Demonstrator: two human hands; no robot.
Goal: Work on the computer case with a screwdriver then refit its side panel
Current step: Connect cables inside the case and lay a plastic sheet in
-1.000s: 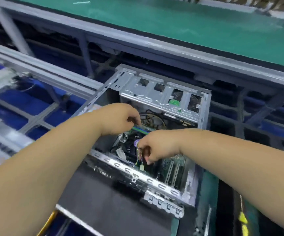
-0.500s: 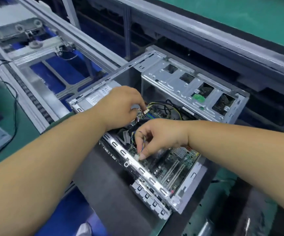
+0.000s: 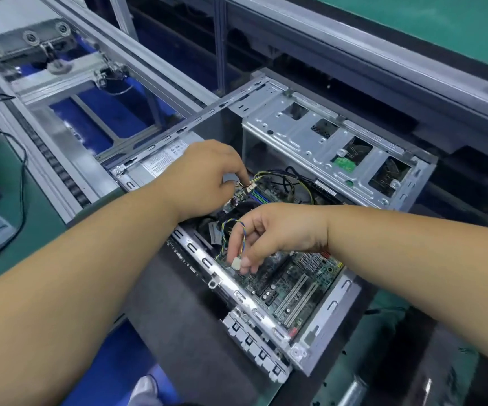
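Note:
The open computer case (image 3: 332,142) lies on its side on a dark mat, its green motherboard (image 3: 292,284) exposed. My left hand (image 3: 204,180) reaches into the case's upper left part and pinches a small white connector (image 3: 248,186) with yellow and black wires. My right hand (image 3: 275,232) holds a white plug (image 3: 236,263) between thumb and fingers just above the board's near edge; its coloured fan wires (image 3: 231,230) loop up beside the hand. No screwdriver or side panel shows.
The power supply (image 3: 160,162) sits in the case's left end. A grey conveyor frame (image 3: 70,74) with blue gaps runs along the left. Black cables (image 3: 8,133) trail over the green mat at left. A green bench top (image 3: 442,22) lies behind.
The camera has swung left and closer to the case. My right hand has lowered the white plug toward the board's near edge. My left hand stays on the upper connector.

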